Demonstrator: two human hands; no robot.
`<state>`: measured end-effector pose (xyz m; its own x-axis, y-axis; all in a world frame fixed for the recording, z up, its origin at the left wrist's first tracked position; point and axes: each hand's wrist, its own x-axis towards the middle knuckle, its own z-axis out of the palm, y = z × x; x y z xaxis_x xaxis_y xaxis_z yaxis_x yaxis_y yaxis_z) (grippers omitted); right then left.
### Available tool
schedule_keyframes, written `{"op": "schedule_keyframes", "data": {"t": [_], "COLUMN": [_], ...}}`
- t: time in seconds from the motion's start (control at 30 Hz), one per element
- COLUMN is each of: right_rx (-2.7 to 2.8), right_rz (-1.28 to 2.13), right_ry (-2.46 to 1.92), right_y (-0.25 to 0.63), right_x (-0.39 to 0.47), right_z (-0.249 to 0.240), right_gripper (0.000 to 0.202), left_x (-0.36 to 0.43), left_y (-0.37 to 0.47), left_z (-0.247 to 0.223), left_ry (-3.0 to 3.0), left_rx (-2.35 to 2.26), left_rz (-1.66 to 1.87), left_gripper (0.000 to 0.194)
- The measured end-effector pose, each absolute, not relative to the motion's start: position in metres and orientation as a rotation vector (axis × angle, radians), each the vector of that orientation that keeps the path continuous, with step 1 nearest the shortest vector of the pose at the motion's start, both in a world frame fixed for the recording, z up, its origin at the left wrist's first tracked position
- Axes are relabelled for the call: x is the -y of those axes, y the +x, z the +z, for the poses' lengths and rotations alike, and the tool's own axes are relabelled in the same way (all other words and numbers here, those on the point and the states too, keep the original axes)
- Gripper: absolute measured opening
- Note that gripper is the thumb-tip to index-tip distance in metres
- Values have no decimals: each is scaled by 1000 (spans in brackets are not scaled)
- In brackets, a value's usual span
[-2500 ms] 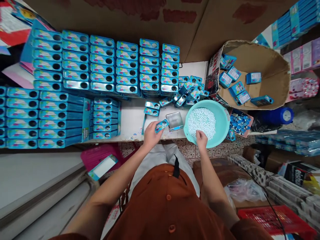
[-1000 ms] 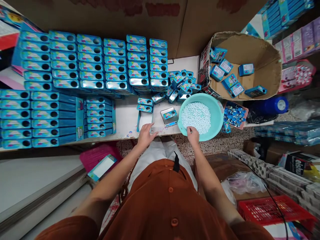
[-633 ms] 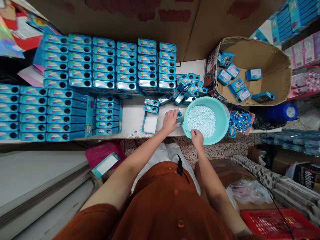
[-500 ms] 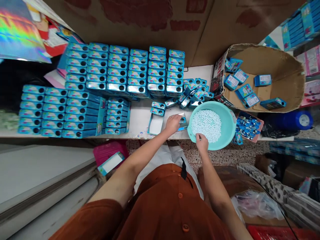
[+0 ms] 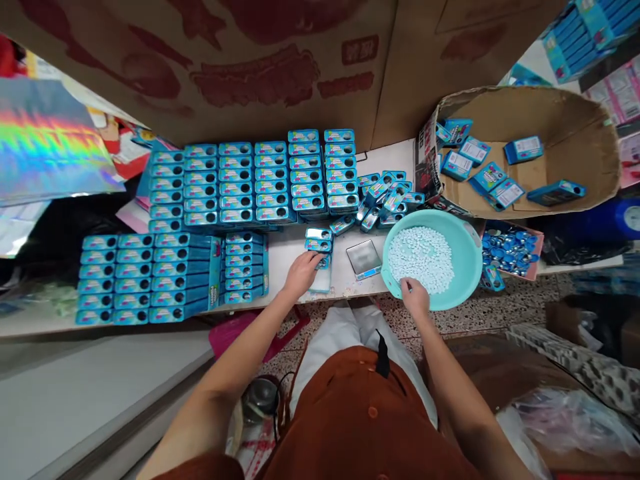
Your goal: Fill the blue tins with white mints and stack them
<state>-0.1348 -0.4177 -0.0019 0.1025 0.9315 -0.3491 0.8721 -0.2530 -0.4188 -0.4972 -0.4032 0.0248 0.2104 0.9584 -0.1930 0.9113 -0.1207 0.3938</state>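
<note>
Hands well apart. Left hand (image 5: 301, 275) had thumb and fingers clamped on a small blue tin (image 5: 323, 262), at the narrow display tray (image 5: 320, 285) on the tabletop (image 5: 346, 285). The tin lay just nearer the body than two matching tins (image 5: 319, 239), apparently gripped by its end to keep it in line with them. Right hand (image 5: 416, 297) was at the near rim of the turquoise bowl (image 5: 466, 257), fingertips drawn together beside white pellets (image 5: 425, 257); could not tell whether they pinched one. Pocket scale (image 5: 363, 259) sat between tray and bowl, probably for reach from either side.
</note>
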Motion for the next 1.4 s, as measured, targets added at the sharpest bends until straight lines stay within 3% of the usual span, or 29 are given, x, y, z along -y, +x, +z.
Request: {"op": "schedule_keyframes", "data": {"t": [0.17, 0.33, 0.6, 0.73, 0.97, 1.2, 1.4], "right_rx": [1842, 1842, 1819, 1812, 1808, 1839, 1851], "right_rz": [847, 837, 822, 820, 775, 819, 835], "right_ry": [-2279, -2295, -2315, -2327, -2336, -2247, -2214], "right_y": [-137, -138, -142, -144, -145, -140, -137], "right_x": [418, 419, 418, 418, 417, 420, 420], "right_z": [-2, -3, 1, 5, 8, 2, -3], "right_gripper": [34, 32, 28, 27, 27, 27, 27], "left_x": [397, 396, 382, 336, 295, 356, 377], "left_y": [-497, -495, -462, -432, -411, -395, -362], "left_z": [1, -4, 20, 16, 11, 45, 22], "left_ry": [2110, 2110, 2237, 2180, 2140, 2233, 2114], "left_rx": [-1868, -1916, -1874, -2031, -2110, -1922, -1828], "left_rz": [79, 75, 124, 210, 212, 363, 318], "left_gripper": [42, 66, 83, 76, 31, 40, 36]}}
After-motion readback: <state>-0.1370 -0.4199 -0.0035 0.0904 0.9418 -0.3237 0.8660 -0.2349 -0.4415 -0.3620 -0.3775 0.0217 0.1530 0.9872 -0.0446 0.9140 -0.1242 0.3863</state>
